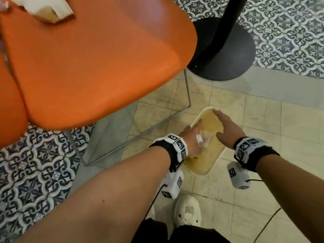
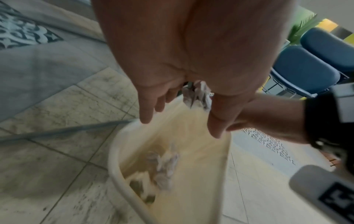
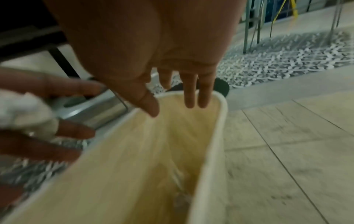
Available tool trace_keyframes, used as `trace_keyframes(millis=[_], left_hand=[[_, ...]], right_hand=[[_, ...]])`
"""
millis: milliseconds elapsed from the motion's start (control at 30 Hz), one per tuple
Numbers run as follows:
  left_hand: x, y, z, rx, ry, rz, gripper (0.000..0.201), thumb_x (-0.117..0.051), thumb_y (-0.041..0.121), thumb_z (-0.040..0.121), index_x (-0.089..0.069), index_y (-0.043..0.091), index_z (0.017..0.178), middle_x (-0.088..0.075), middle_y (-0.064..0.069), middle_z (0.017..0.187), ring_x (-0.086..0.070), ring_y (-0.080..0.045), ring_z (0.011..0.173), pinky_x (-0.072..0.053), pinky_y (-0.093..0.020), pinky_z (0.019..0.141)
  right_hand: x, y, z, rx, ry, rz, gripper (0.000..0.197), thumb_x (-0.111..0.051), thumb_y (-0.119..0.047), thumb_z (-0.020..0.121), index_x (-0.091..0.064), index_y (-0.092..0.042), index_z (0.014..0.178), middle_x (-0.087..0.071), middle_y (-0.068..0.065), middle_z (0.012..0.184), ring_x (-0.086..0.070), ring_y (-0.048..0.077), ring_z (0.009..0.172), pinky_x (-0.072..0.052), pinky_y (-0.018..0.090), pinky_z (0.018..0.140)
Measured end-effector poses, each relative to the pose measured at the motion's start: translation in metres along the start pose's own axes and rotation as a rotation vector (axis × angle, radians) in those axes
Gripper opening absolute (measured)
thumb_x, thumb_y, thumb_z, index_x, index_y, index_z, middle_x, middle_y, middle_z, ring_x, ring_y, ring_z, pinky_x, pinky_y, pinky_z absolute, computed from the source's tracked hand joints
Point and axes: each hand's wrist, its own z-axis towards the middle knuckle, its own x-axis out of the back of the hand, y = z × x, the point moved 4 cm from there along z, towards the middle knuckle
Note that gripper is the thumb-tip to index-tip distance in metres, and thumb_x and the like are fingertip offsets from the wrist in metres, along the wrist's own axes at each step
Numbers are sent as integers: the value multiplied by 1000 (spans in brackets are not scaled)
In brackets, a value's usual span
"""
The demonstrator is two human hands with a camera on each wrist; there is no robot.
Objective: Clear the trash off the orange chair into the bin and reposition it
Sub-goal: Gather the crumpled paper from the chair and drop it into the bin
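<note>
The orange chair (image 1: 98, 64) fills the upper left of the head view, with a pale folded paper item (image 1: 47, 9) lying at its far edge. A cream bin (image 1: 201, 169) stands on the floor to the chair's right. Both hands hover over its mouth. My left hand (image 1: 192, 135) has straight fingers, and a crumpled white paper (image 1: 205, 138) sits loosely among them (image 2: 197, 94). My right hand (image 1: 226, 127) is spread open and empty above the bin's far rim (image 3: 222, 115). More crumpled paper (image 2: 166, 165) lies at the bottom of the bin.
A black round table base (image 1: 222, 50) with its post stands just beyond the bin. The chair's thin metal leg frame (image 1: 187, 95) runs along the floor left of the bin. My white shoe (image 1: 187, 211) is near the bin. Blue chairs (image 2: 306, 68) stand farther off.
</note>
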Motion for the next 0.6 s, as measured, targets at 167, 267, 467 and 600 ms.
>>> trace_keyframes(millis=[167, 267, 467, 600], left_hand=[[43, 30, -43, -105, -7, -58, 96, -63, 36, 80, 7, 52, 143, -5, -15, 161, -22, -33, 145, -32, -45, 114], [98, 61, -90, -180, 192, -259, 79, -58, 30, 79, -16, 46, 145, -56, -9, 134, -57, -27, 119, -48, -44, 100], [280, 85, -205, -220, 716, -331, 21, -59, 35, 79, -65, 14, 82, -70, -9, 77, -64, -25, 73, -54, -41, 74], [396, 26, -234, 4, 1085, -197, 20, -61, 32, 82, -64, 15, 91, -72, -7, 89, -66, -27, 88, -51, -40, 83]], right_hand=[[66, -74, -34, 184, 250, 154, 26, -60, -5, 86, -65, -25, 101, -68, -3, 98, -61, 7, 75, -42, 10, 62], [116, -145, -56, 256, 285, 143, 19, -60, -9, 88, -68, -22, 100, -68, -4, 100, -59, 14, 75, -46, 24, 69], [197, -307, -54, 451, 265, 210, 11, -62, -15, 87, -69, -20, 94, -66, -8, 84, -55, 1, 65, -43, 21, 62], [189, -409, 4, 535, 167, 158, 13, -63, -17, 87, -69, -16, 98, -64, -7, 87, -57, 13, 72, -49, 28, 77]])
